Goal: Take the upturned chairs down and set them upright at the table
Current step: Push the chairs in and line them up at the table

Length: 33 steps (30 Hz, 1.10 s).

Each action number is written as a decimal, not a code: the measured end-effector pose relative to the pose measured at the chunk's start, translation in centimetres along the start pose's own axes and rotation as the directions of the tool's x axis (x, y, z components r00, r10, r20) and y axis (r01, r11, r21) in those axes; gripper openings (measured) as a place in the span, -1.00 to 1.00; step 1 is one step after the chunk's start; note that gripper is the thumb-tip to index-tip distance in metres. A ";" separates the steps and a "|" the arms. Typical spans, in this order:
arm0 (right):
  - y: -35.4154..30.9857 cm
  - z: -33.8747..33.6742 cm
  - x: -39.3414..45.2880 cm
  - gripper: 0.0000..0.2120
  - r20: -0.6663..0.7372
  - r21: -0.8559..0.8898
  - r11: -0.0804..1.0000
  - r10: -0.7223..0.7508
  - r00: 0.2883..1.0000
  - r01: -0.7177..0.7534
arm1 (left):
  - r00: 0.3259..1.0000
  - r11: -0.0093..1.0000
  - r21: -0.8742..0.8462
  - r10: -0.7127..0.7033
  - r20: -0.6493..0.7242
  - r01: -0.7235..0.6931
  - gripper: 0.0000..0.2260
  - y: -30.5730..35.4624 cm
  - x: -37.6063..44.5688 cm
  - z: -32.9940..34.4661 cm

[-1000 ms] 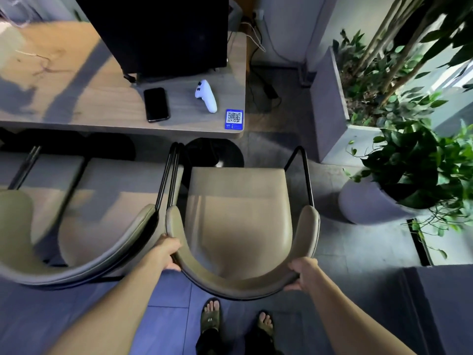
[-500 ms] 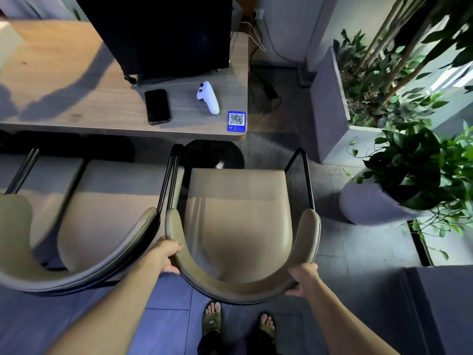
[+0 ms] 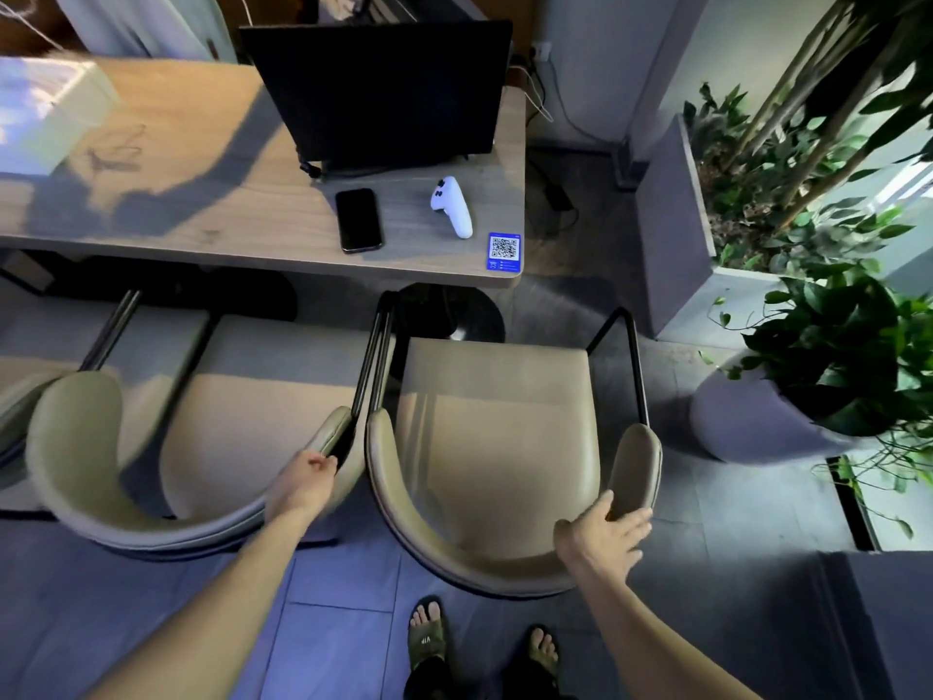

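Note:
A beige chair [image 3: 500,437] with a black metal frame stands upright on the floor, its seat facing the wooden table [image 3: 176,194]. A second matching chair [image 3: 242,437] stands upright directly to its left, and their frames almost touch. My left hand [image 3: 303,477] lies with loosely curled fingers on the right end of the left chair's backrest, at the gap between the two chairs. My right hand [image 3: 603,533] rests with spread fingers on the right end of the right chair's backrest and does not grip it.
Part of a third chair [image 3: 15,396] shows at the far left. On the table sit a dark screen [image 3: 383,93], a phone [image 3: 358,219], a white controller [image 3: 452,207] and a QR card [image 3: 504,251]. A potted plant [image 3: 747,421] and a grey planter [image 3: 671,234] stand close on the right.
Both hands have let go of the right chair's backrest. The left hand moved over to the neighbouring chair and the right hand's fingers spread. The chair sits slightly nearer the table.

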State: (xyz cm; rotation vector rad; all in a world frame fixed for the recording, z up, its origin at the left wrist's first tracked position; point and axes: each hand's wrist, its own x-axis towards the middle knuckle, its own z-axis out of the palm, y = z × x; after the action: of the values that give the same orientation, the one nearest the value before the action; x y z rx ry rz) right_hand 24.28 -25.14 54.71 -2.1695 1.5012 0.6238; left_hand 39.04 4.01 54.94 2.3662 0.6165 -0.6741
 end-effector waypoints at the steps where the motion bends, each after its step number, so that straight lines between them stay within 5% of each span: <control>1: -0.6 0.5 -0.6 -0.43 0.015 -0.057 0.998 -0.037 0.999 0.038 | 0.998 0.996 0.089 0.038 -0.059 -0.033 -0.76 -0.4 0.5 -1.1; 5: -3.5 3.4 -2.3 -0.53 0.190 -0.021 0.952 -0.296 0.936 0.305 | 0.994 0.922 0.386 0.045 -0.099 -0.003 -0.61 -1.2 2.3 -3.1; 9: -7.9 6.1 -5.1 -0.35 0.510 0.165 0.886 -0.453 0.732 0.433 | 0.988 0.970 0.235 0.023 0.155 -0.059 -0.46 -2.6 4.9 -1.9; 12: -11.1 8.4 -6.5 -0.20 0.585 0.159 0.868 -0.467 0.663 0.471 | 0.988 0.969 0.240 0.024 0.153 -0.060 -0.47 -3.0 5.7 -2.1; 20: -14.5 10.7 -7.3 -0.23 0.602 -0.051 0.820 -0.430 0.673 0.570 | 0.984 0.950 0.311 -0.061 0.168 0.006 -0.56 -3.2 7.0 -2.1; 33: -15.6 11.5 -7.9 -0.24 0.650 -0.023 0.838 -0.401 0.645 0.545 | 0.976 0.948 0.303 0.034 0.217 -0.100 -0.55 -3.5 7.5 -2.7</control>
State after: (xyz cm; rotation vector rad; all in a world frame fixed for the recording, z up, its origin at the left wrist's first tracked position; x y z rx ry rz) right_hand 35.07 -7.53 51.47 -2.0654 0.4858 1.2012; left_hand 43.61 10.25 50.94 2.5428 0.3553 -1.0396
